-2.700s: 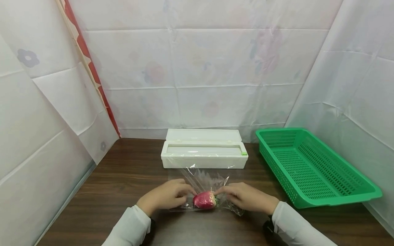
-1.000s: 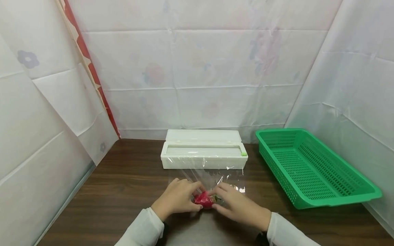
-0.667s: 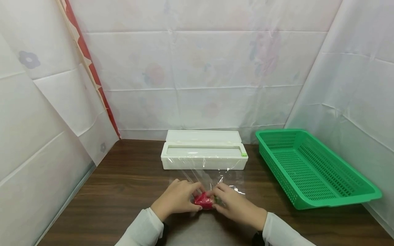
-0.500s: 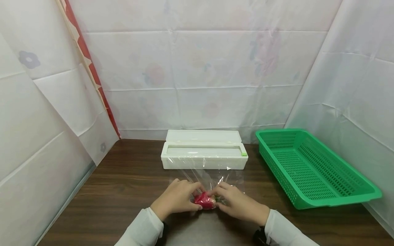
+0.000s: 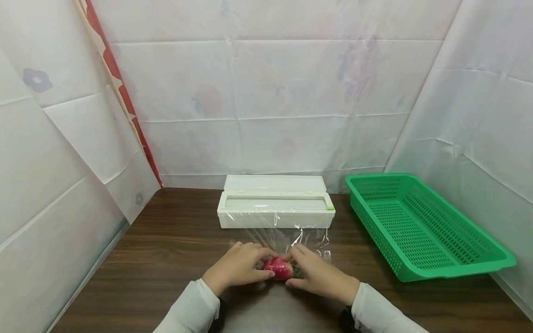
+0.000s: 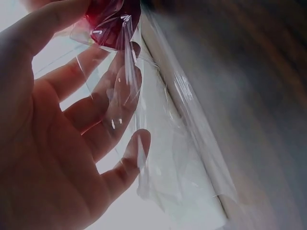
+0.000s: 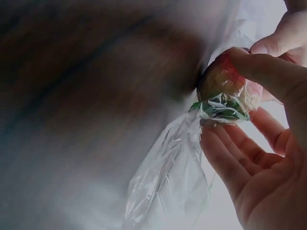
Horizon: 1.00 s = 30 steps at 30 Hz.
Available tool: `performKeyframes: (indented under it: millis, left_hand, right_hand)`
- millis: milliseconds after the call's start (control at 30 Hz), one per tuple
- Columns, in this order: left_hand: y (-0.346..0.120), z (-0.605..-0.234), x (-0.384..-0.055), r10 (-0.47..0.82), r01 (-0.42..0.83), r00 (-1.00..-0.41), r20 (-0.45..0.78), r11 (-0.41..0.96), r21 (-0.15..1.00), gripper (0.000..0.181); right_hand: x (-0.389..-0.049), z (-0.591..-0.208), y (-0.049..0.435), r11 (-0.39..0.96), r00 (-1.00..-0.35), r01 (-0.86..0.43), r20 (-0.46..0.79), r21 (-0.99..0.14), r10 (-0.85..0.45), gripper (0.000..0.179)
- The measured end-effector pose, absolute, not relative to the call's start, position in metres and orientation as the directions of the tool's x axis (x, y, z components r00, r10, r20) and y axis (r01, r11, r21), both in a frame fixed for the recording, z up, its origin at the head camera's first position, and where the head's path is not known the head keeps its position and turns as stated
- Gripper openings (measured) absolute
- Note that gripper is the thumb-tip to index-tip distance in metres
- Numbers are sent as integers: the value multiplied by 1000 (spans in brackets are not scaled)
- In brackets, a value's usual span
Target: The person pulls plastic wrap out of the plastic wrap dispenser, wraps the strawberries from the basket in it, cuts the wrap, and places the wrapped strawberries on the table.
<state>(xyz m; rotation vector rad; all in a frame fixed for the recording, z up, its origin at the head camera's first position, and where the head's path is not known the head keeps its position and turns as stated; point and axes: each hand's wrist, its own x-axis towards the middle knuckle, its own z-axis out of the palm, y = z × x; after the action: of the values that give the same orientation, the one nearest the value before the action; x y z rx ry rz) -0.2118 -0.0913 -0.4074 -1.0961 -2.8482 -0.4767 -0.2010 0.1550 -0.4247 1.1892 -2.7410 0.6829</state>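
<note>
A red fruit [image 5: 277, 268] with a pale shoulder and green leaves, like a strawberry, lies on the table wrapped in clear cling film [image 5: 275, 238]. My left hand [image 5: 239, 268] holds its left end between thumb and forefinger; in the left wrist view the other fingers spread behind the film. At the leafy end, my right hand [image 5: 318, 273] holds the fruit with its thumb and fingers, as the right wrist view shows, where loose crumpled film [image 7: 165, 177] trails away. The film stretches back to a white cling film dispenser [image 5: 275, 219], its lid raised. Some fingertips are hidden.
A green perforated plastic basket [image 5: 374, 233] stands at the right of the dark wooden table [image 5: 166, 249]. A green slider [image 5: 330, 208] sits at the dispenser's right end. Pale patterned sheets [image 5: 266, 92] close off the back and both sides.
From pointing fingers at the fruit's sides, both hands have closed in and taken hold of it. The fruit has rolled slightly, and the film on the right has shifted.
</note>
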Motion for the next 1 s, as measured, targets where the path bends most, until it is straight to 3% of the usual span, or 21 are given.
performKeyframes:
  millis: [367, 800, 1000]
  left_hand:
    - [-101, -406, -219, 656, 651, -744, 125, 671, 355, 33]
    - [-104, -407, -224, 649, 655, -747, 142, 681, 329, 26]
    - [-105, -408, -223, 649, 662, -745, 153, 694, 282, 26]
  right_hand:
    - [-215, -417, 154, 586, -687, -701, 163, -407, -708, 29]
    - [-232, -404, 154, 610, -709, -608, 2, -508, -705, 20]
    - [-241, -398, 151, 604, -689, -614, -29, -508, -724, 17]
